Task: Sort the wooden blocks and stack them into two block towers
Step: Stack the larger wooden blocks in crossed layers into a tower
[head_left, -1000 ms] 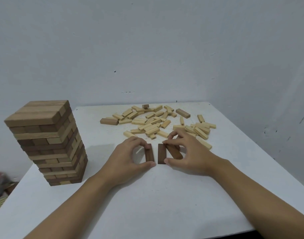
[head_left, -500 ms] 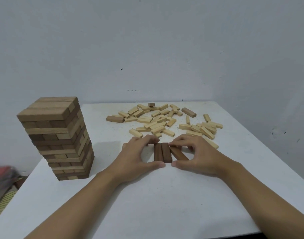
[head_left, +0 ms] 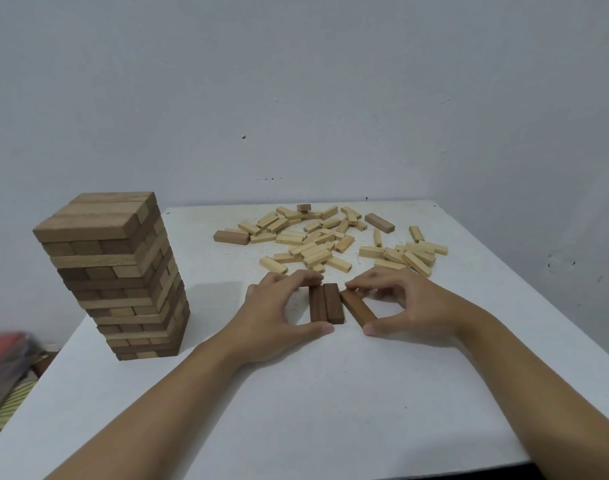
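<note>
Soft, rather dim indoor light turns the white surface (head_left: 330,403) and the wall (head_left: 296,98) a cool grey. It comes from the left: the tower (head_left: 116,271) throws a faint, broad shadow to its right, and thin soft shadows lie under the left hand (head_left: 275,317) and right hand (head_left: 414,306). The 3 dark blocks (head_left: 325,303) look sharp. Wide-angle distortion splays the surface's side edges and stretches both forearms. Beyond the left edge, a red object (head_left: 5,358) is smeared with blur.
</note>
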### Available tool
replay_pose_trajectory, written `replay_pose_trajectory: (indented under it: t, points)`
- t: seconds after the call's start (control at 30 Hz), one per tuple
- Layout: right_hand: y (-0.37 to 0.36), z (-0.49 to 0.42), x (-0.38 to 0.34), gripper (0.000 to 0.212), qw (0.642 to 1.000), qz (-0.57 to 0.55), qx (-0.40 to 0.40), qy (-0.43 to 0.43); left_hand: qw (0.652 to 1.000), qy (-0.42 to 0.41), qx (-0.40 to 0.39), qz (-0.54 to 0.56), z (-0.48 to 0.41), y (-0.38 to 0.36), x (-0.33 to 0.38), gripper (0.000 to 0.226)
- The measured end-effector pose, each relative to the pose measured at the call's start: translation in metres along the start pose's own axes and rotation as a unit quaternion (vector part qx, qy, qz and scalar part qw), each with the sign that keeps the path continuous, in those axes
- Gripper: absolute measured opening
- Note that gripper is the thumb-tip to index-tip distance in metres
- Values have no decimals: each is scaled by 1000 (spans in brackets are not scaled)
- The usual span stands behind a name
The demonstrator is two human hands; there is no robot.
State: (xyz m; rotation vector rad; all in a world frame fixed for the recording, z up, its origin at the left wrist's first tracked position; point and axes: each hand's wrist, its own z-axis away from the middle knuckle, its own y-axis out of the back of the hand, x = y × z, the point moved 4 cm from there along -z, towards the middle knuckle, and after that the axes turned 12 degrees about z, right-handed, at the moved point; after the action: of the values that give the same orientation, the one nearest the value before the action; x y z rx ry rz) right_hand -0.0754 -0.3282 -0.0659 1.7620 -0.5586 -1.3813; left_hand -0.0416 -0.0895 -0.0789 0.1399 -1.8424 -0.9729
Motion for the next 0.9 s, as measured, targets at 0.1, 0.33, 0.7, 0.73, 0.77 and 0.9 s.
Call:
replay_pose_trajectory:
  t: [0.1, 0.33, 0.7, 0.73, 0.77, 0.9]
  points:
    - [-4, -2, -1, 63, 1000, -7, 24, -4, 1000, 0, 5, 1, -1, 0, 1, 67]
    - [-13, -9, -10, 65, 999, 33, 38, -3, 1000, -5, 4, -6, -1, -1, 4, 65]
    - [-14, -13, -11, 58, 998, 55, 22, -23, 1000, -6, 0, 9, -2, -1, 6, 63]
    - [-14, -12, -12, 57, 998, 56, 22, -22, 1000, -6, 0, 10, -1, -1, 7, 63]
    - [-14, -12, -13, 57, 998, 58, 22, -21, 1000, -6, 0, 14, -1, -1, 7, 63]
    - [-15, -13, -16, 58, 998, 61, 16, -24, 999, -2, 1, 50, 0, 0, 7, 66]
